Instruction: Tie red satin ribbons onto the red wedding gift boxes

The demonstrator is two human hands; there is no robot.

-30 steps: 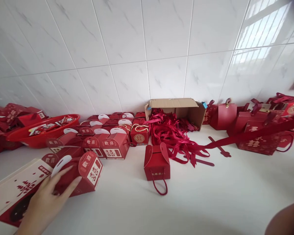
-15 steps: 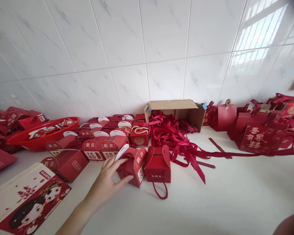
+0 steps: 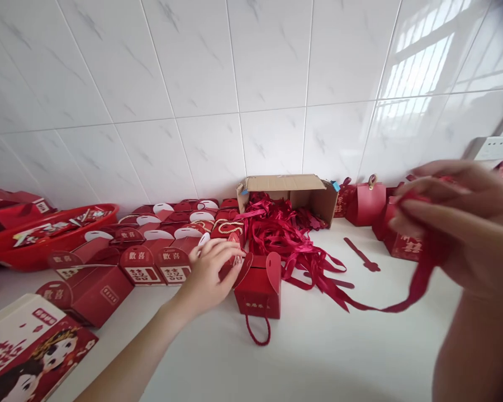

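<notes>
The left hand (image 3: 212, 274) holds a mostly hidden box (image 3: 235, 239), right beside the rope-handled box (image 3: 259, 293) on the white table (image 3: 327, 357); the right hand (image 3: 471, 223), blurred, pinches a red ribbon (image 3: 420, 282) trailing to the ribbon heap (image 3: 272, 234).

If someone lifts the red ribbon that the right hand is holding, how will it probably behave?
The ribbon is probably floppy, since it sags between the right hand and the table. Its satin-like shine suggests it may be slippery. Lifting could drag other strands, as it runs into the tangled pile.
</notes>
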